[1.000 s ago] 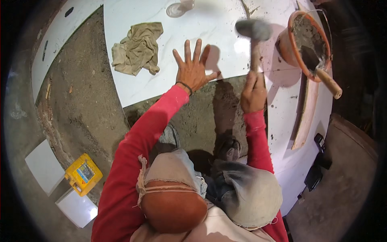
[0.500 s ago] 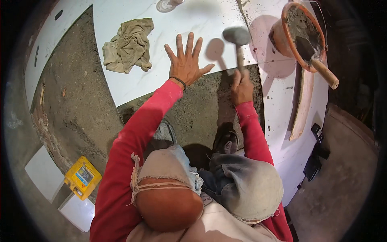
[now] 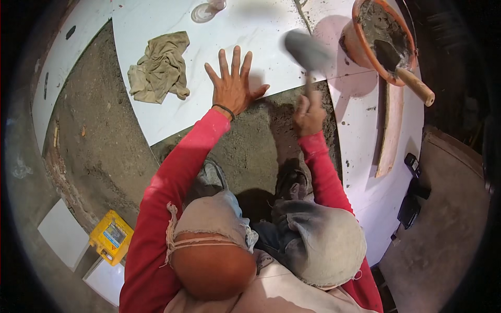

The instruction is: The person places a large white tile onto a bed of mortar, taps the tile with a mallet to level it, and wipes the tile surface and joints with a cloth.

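My left hand (image 3: 233, 86) lies flat with fingers spread on a large white tile (image 3: 209, 31), close to its near edge. My right hand (image 3: 309, 116) grips the wooden handle of a mallet (image 3: 308, 51). Its dark head is blurred by motion and hangs over the tile, to the right of my left hand. A crumpled olive cloth (image 3: 160, 67) rests on the same tile, left of my left hand. Bare grey mortar bed (image 3: 237, 138) shows between the tile's near edge and my feet.
At the upper right, an orange bucket (image 3: 357, 44) of wet mortar holds a trowel (image 3: 415, 86). A wooden strip (image 3: 390, 130) lies on the tiles beneath it. Black devices (image 3: 409, 208) sit at the right edge. A yellow case (image 3: 112, 237) and white tile pieces (image 3: 63, 235) are at lower left.
The mallet's head has swung slightly left and is more blurred. My left hand stays spread on the tile. The whole view has shifted a little.
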The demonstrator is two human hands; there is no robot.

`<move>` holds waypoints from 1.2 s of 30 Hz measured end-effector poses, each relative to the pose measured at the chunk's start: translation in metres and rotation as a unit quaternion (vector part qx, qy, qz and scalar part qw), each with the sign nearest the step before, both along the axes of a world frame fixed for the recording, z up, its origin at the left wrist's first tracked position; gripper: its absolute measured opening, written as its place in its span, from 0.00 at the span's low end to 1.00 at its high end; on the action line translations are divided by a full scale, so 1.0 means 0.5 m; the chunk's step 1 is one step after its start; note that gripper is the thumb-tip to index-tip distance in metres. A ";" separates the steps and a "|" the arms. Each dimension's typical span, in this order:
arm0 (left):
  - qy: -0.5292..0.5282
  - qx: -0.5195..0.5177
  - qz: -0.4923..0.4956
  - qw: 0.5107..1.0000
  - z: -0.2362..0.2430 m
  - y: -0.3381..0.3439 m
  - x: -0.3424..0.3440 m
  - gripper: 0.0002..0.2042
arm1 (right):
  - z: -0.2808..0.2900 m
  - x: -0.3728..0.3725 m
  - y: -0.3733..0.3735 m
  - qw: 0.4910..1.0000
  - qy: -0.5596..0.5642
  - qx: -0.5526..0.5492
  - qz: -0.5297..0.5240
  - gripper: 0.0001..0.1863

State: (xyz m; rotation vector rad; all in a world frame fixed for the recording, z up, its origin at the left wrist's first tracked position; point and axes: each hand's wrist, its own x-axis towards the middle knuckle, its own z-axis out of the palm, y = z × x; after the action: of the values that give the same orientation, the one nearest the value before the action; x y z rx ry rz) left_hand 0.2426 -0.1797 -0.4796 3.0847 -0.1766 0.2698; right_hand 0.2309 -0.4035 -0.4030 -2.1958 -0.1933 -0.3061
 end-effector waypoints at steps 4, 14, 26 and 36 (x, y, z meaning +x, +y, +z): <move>0.007 0.010 0.002 1.000 0.000 0.000 -0.002 0.55 | -0.010 0.000 -0.001 0.989 0.143 -0.023 -0.034 0.17; -0.032 -0.048 -0.013 0.998 -0.009 0.001 0.007 0.54 | 0.003 -0.014 0.000 0.997 0.070 0.019 -0.039 0.17; 0.008 -0.015 -0.001 1.000 -0.014 0.001 0.000 0.55 | -0.006 -0.010 -0.016 0.990 0.114 -0.084 -0.017 0.17; 0.017 0.000 0.004 1.000 -0.013 -0.001 -0.002 0.53 | -0.001 -0.018 -0.034 0.973 0.179 -0.145 -0.022 0.17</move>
State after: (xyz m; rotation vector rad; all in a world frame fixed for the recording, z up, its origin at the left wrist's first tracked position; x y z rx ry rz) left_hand 0.2414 -0.1803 -0.4861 3.0879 -0.1625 0.2176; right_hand 0.2218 -0.4205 -0.4033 -2.5019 0.0130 0.1068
